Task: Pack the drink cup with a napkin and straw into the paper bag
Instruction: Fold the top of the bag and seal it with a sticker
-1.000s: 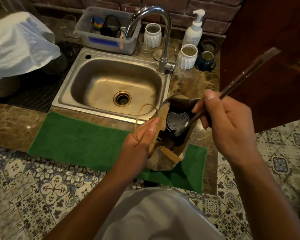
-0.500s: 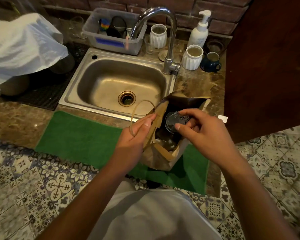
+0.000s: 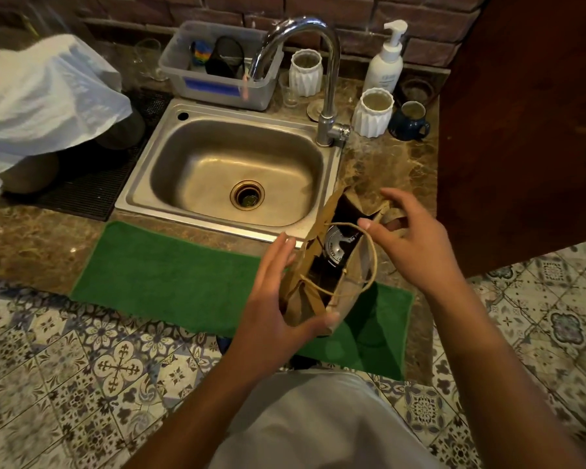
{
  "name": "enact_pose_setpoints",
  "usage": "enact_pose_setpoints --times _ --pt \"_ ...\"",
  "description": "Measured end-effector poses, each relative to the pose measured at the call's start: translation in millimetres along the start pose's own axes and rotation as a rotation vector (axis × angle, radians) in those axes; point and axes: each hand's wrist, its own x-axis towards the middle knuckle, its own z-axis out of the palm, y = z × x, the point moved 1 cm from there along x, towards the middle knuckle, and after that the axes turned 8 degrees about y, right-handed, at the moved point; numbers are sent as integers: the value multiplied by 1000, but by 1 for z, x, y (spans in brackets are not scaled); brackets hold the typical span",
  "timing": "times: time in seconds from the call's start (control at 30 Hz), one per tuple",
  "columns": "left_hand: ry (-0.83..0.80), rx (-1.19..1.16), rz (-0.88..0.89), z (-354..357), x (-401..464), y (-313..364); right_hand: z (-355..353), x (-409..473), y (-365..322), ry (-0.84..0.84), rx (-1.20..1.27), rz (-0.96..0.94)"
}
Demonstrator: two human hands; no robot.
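Note:
A brown paper bag (image 3: 349,286) stands open on the green mat (image 3: 170,269) at the counter's front edge. Inside it I see the black lid of the drink cup (image 3: 335,248). No straw or napkin shows in the dark of the bag. My left hand (image 3: 271,309) cradles the bag's near left side, thumb pressed against its lower front. My right hand (image 3: 416,245) is at the far rim, thumb and forefinger on either side of the paper edge. A twine handle (image 3: 372,262) loops loosely across the bag's mouth.
A steel sink (image 3: 170,164) with a tall faucet (image 3: 329,79) lies just behind the bag. Two white ribbed cups (image 3: 374,113), a blue mug (image 3: 410,121) and a soap pump (image 3: 386,62) stand at the back right. A dark wooden panel (image 3: 521,130) rises close on the right.
A second ago my right hand pushed a long wrapped straw into the bag. That hand has since come out and moved to the far rim. My left hand shifted from the near handle to the bag's side.

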Motion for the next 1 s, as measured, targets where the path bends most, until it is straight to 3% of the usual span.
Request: enact_pose_setpoints --times 0.13,0.37,0.63,0.77,1.0 --pt "-16 3 -87 10 -12 -14 14 1 -6 46 -20 -35" --pt "152 83 -50 15 4 -26 23 2 -12 -6 -43 -83" --pt "156 -108 -94 -4 16 -34 14 -3 -1 -6 21 -94" --pt "181 -135 -31 -28 29 -35 16 -8 7 41 57 -97" --pt "346 -142 -125 -60 56 -48 29 -33 9 -177 304 -9"
